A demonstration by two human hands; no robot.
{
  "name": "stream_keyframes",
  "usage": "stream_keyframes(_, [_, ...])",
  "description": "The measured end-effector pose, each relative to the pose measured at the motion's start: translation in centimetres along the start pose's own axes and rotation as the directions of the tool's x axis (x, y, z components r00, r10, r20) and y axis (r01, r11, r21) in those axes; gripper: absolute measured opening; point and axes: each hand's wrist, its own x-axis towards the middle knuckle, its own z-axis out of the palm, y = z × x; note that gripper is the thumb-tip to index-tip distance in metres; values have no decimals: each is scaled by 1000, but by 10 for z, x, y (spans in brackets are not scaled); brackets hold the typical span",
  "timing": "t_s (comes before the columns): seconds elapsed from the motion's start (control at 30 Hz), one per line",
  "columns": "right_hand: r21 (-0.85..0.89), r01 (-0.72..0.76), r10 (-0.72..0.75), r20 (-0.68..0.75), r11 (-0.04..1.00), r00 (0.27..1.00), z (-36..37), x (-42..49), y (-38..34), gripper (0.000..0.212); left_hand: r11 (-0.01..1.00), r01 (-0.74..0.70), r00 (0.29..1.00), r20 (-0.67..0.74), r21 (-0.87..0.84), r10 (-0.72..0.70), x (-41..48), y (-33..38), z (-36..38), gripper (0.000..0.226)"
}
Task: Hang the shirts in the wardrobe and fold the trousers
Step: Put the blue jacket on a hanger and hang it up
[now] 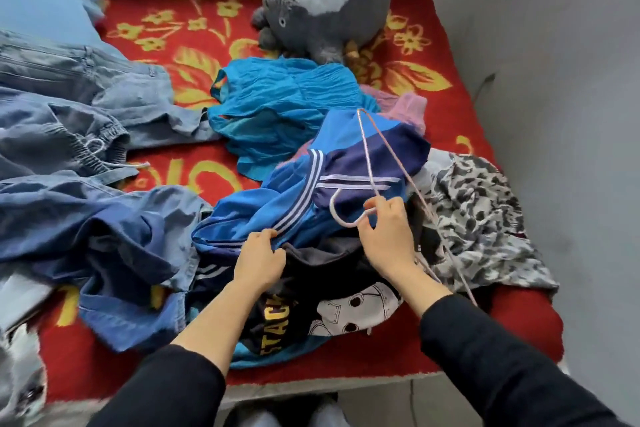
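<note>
Blue striped shirt (343, 139) lies atop clothes pile on bed (346, 367). L hand (259, 255) pinches its edge; R hand (384, 236) holds wire hanger (367, 152) at hook. Fabric likely soft, light, slippery; grip at collar/shoulders.

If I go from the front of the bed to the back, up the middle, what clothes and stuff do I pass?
First the black printed T-shirt → blue striped jacket → turquoise crinkled top → grey plush toy.
</note>
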Motion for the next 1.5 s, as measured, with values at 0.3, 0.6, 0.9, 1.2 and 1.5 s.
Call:
stream_keyframes(0.3, [187, -206, 132, 345, 961, 929, 99, 33, -13, 12, 949, 88, 995, 20, 303, -99, 54, -48, 10, 46])
stream_keyframes(0.6, [127, -344, 288, 330, 930, 899, 128, 18, -38, 40, 934, -151, 965, 157, -325, 211, 4, -49, 2, 18])
stream_keyframes(0.9, [558, -496, 510, 145, 665, 848, 71, 15, -68, 15, 825, -8, 997, 62, -564, 52, -12, -14, -47, 35])
stream_keyframes(1.2, [777, -410, 247, 329, 477, 911, -28, 2, -70, 50, 843, -538, 838, -104, 7, 536, 17, 94, -97, 56])
stream_keyframes(1.5, [704, -110, -203, 346, 702, 916, -177, -34, -113, 29, 740, -639, 769, -186, -209, 612, 3, 190, -140, 25])
